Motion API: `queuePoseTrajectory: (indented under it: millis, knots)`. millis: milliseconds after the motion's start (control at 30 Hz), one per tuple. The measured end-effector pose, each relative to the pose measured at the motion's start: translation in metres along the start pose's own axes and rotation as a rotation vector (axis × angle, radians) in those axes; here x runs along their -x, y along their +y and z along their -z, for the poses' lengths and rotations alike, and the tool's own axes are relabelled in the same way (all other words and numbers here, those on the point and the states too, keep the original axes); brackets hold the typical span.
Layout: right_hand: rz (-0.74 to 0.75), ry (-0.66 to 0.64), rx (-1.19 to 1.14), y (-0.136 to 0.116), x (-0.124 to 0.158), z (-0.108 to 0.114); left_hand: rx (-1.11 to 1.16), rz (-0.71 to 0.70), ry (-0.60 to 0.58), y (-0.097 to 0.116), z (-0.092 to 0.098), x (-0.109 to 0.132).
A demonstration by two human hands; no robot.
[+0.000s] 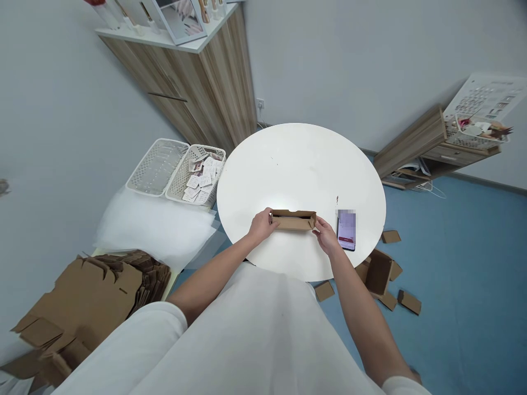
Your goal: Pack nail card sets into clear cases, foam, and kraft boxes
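A long, narrow brown cardboard box [293, 223] is at the near part of the round white table [300, 164], its upper side partly open. My left hand [262, 225] grips its left end, thumb on the near side. At the other end, my right hand [325, 235] holds the box's right corner with its fingers. What lies inside the box is too dark to make out. To the right of my right hand, a phone [346, 229] with a lit screen lies flat on the table.
Left of the table stand a white basket [175, 189] of small printed cards and another basket [142, 164] of clear items. Bubble wrap [152, 219] and stacked flat cardboard [90, 291] lie nearer. Cardboard boxes [379, 272] are on the blue floor at right. A wooden cabinet [206, 93] stands behind.
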State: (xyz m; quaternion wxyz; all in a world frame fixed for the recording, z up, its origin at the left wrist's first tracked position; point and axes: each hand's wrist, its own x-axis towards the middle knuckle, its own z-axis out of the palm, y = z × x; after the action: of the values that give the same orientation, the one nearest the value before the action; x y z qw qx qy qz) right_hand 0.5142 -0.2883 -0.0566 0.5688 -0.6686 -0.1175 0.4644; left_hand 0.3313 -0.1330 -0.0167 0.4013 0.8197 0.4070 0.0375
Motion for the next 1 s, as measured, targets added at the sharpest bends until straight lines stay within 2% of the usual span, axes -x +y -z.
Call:
queuePoseTrajectory:
  millis: [233,467,700,1000]
  knots:
    - [-0.005,-0.007,0.103,0.006,0.001,0.013,-0.003,-0.016,0.004,-0.001,-0.001,-0.001]
    - [-0.011,-0.141,-0.013,0.007,0.006,0.023,-0.031,-0.031,0.000,-0.004,-0.003,-0.002]
    - [-0.012,-0.071,0.022,0.012,0.010,0.025,-0.026,-0.024,-0.012,-0.001,-0.002,-0.001]
    - [-0.118,0.022,0.210,-0.005,0.007,0.013,-0.043,-0.028,-0.010,-0.003,-0.003,-0.001]
